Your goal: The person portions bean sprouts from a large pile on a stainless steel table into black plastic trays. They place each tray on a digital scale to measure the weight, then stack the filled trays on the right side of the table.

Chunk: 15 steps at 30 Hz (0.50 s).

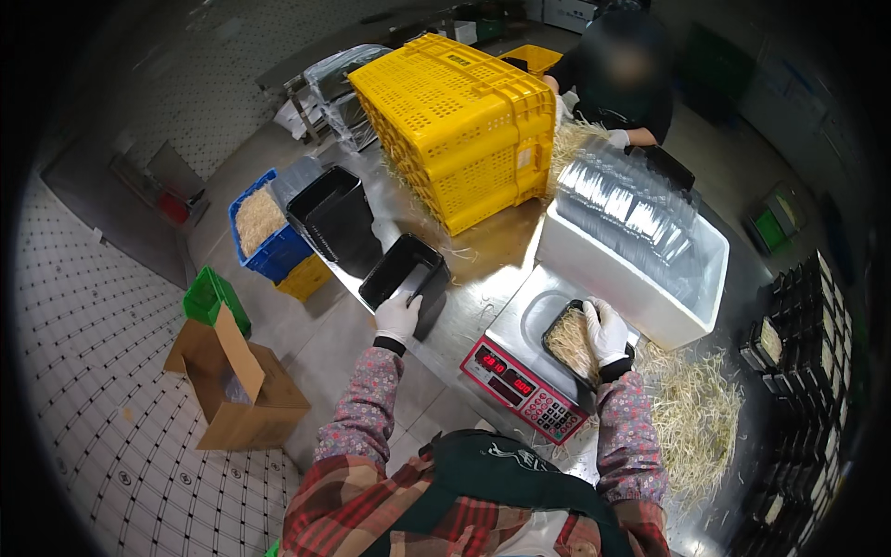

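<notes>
My left hand (397, 319), in a white glove, grips the near rim of an empty black plastic tray (431, 278) at the table's left edge. My right hand (607, 330), also gloved, clasps the right side of a black tray filled with bean sprouts (572, 342). That filled tray is over the steel pan of a red digital scale (525, 390), slightly tilted; whether it touches the pan is hard to tell. Red digits glow on the scale's display. Loose bean sprouts (692, 421) lie heaped on the table to the right of my right forearm.
Yellow crates (480, 132) stand at the table's far side. A white foam box (626, 278) holds clear plastic lids (630, 202). Black trays (334, 209) are stacked left; filled trays (811, 390) are piled right. A co-worker (619, 83) handles sprouts opposite. A cardboard box (254, 411) is lower left.
</notes>
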{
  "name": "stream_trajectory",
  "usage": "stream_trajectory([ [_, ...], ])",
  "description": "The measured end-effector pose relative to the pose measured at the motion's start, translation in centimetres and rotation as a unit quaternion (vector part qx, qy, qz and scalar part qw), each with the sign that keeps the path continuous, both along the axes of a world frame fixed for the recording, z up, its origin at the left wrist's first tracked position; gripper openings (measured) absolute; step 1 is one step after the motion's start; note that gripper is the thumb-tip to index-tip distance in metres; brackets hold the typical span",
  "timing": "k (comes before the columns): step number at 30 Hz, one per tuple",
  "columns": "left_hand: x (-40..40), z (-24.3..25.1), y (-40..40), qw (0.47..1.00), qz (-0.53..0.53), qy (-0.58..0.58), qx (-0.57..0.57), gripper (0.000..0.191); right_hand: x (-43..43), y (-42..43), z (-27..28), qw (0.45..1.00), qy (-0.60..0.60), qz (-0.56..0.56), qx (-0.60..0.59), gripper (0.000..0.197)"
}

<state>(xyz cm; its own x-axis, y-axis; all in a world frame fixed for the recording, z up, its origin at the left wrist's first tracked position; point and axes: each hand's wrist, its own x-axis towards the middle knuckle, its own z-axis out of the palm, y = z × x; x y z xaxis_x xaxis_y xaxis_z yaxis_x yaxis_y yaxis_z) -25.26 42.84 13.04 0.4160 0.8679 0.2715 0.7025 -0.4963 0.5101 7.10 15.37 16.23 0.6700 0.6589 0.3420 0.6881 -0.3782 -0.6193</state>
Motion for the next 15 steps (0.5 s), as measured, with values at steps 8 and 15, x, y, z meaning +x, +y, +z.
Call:
stream_trajectory([
  [8, 3.3, 7.6, -2.9, 0.986, -0.048, -0.161, -0.022, 0.028, 1.2, -13.9, -0.7, 0.939, 0.342, -0.024, -0.032, 0.042],
  [15, 11.3, 2.9, -13.7, 0.931, -0.362, -0.003, 0.035, 0.021, -2.5, -19.9, -3.1, 0.859, 0.482, -0.021, 0.171, 0.032],
])
